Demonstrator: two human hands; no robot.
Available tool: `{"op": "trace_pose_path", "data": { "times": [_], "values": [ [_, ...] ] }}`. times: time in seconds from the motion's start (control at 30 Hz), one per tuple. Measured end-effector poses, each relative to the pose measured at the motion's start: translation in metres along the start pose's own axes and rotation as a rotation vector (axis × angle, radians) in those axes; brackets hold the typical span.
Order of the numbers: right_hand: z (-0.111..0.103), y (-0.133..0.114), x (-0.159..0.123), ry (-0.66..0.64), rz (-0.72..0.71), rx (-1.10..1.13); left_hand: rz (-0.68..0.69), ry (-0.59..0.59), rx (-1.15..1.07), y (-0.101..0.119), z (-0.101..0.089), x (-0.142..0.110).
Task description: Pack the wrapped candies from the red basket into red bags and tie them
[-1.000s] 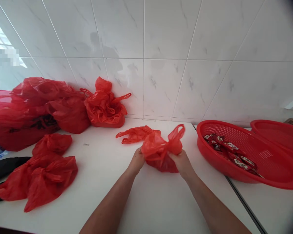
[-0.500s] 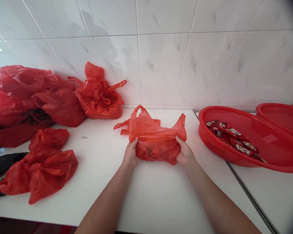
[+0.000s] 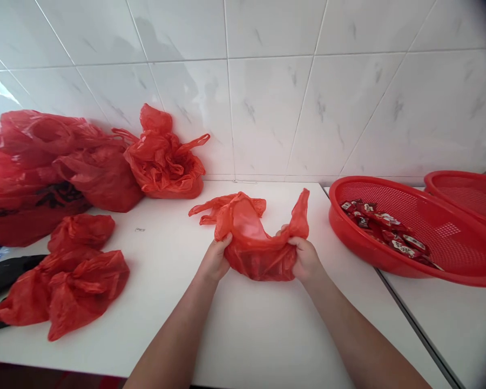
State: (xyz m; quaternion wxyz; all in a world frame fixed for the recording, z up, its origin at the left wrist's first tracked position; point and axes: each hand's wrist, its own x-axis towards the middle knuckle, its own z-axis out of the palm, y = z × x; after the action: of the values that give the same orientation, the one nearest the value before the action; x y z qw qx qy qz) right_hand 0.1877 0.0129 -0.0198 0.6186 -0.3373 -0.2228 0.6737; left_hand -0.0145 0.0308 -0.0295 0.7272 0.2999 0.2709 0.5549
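Note:
A thin red plastic bag [image 3: 261, 262] is stretched between my two hands above the white table. My left hand [image 3: 217, 259] grips its left side, thumb on top. On the right side, my right hand [image 3: 305, 258] pinches the plastic near one upright handle. The bag's mouth gapes toward the back, and dark shapes show faintly through its lower part; I cannot make out what they are. Just behind it another crumpled red bag [image 3: 206, 208] lies on the table, partly covered.
A red perforated basket [image 3: 453, 232] with several wrapped packets [image 3: 389, 227] stands at right, a second red basket [image 3: 470, 189] behind it. Filled red bags [image 3: 36, 162] crowd the left, with a knotted red bag [image 3: 81, 286] nearer. A tiled wall [image 3: 267, 108] closes the back.
The bag's mouth has opened wider and its left handle has folded down. Both hands have shifted their grip along the rim, with the right fingers now showing behind the plastic.

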Motion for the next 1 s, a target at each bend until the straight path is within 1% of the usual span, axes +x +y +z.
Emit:
{"op": "trace_pose_path", "data": {
  "times": [0.07, 0.17, 0.23, 0.3, 0.33, 0.4, 0.47, 0.53, 0.57, 0.63, 0.7, 0.8, 0.87, 1.0],
  "values": [
    [-0.002, 0.000, 0.000, -0.035, 0.027, 0.042, -0.037, 0.034, -0.086, -0.006, 0.000, 0.003],
    [-0.006, 0.002, 0.000, -0.065, 0.057, -0.023, -0.068, 0.074, -0.156, -0.013, 0.000, 0.007],
    [-0.009, 0.004, 0.001, -0.032, 0.054, -0.074, -0.054, 0.125, -0.178, -0.016, 0.000, 0.010],
    [-0.012, 0.005, 0.004, 0.003, 0.053, -0.070, -0.039, 0.173, -0.189, -0.017, 0.000, 0.012],
    [-0.014, 0.005, 0.005, 0.005, 0.060, -0.052, -0.031, 0.179, -0.185, -0.016, 0.000, 0.012],
    [-0.017, 0.004, 0.008, 0.006, 0.082, -0.019, -0.013, 0.130, -0.151, -0.013, 0.002, 0.010],
    [-0.020, 0.002, 0.010, 0.011, 0.093, -0.012, 0.000, 0.011, -0.075, -0.009, 0.004, 0.006],
    [-0.021, 0.002, 0.010, 0.014, 0.107, -0.017, -0.028, -0.093, 0.023, -0.007, 0.007, 0.003],
    [-0.020, 0.002, 0.010, 0.007, 0.124, -0.015, -0.057, -0.113, 0.069, -0.007, 0.007, 0.002],
    [-0.018, 0.002, 0.009, -0.032, 0.159, 0.005, -0.120, -0.106, 0.139, -0.008, 0.008, 0.000],
    [-0.015, 0.002, 0.007, -0.082, 0.155, 0.033, -0.147, -0.034, 0.149, -0.011, 0.006, 0.000],
    [-0.012, 0.001, 0.003, -0.151, 0.129, 0.042, -0.100, 0.118, 0.076, -0.016, 0.004, 0.004],
    [-0.010, -0.001, 0.000, -0.174, 0.130, -0.004, -0.091, 0.209, 0.003, -0.017, 0.004, 0.007],
    [-0.006, -0.002, -0.003, -0.175, 0.078, -0.147, -0.127, 0.331, -0.111, -0.017, 0.005, 0.011]
  ]
}}
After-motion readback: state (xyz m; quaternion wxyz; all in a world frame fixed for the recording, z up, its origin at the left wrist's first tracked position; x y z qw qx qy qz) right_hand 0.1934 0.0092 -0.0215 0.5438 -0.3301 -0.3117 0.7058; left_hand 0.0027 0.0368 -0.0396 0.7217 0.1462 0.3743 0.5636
